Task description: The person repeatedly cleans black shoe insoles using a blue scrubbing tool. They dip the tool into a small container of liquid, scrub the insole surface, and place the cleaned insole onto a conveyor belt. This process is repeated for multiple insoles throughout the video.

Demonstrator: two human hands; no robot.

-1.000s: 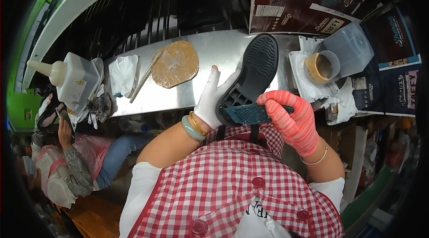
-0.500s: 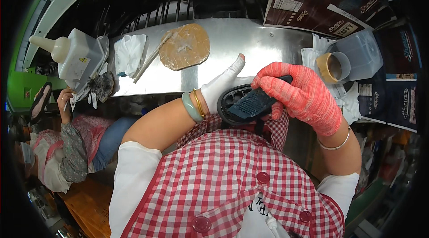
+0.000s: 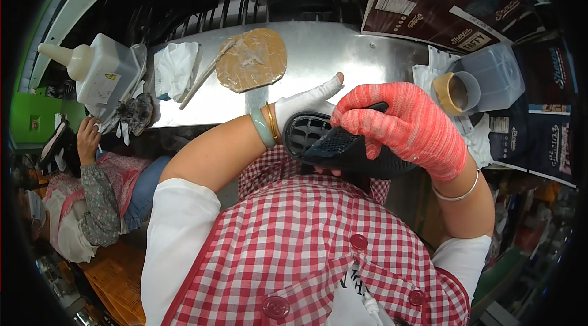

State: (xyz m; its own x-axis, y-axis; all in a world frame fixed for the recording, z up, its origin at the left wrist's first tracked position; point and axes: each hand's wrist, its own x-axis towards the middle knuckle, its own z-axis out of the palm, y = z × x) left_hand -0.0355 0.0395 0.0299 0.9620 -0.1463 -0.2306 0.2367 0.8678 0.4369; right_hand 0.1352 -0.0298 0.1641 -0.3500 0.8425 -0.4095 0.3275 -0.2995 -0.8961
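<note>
A black shoe sole [image 3: 392, 163] with a ribbed, hollow heel lies across my front, just above my checked apron. My left hand [image 3: 306, 102], in a white glove with a bare thumb tip, supports it at the heel. The thumb points outward, and the other fingers are mostly hidden under the sole. Between the fingers of my right hand [image 3: 404, 124], in a coral knit glove, is a dark flat piece with a grid-textured face [image 3: 334, 142]. That piece slants over the heel hollow; whether it touches the sole inside is hard to see.
On the metal table [image 3: 343, 50] are a film-wrapped cardboard disc [image 3: 263, 62] with a stick [image 3: 199, 84], a white cloth [image 3: 176, 68] and a nozzle bottle [image 3: 110, 72]. To the right stand a clear plastic bin [image 3: 499, 72], a tape roll [image 3: 450, 93] and cartons. A co-worker's hand [image 3: 89, 136] holds a shoe at left.
The sole has shifted left and shows more of its length and heel ribs. My right hand has moved slightly left with the dark piece. The co-worker's shoe is lower.
</note>
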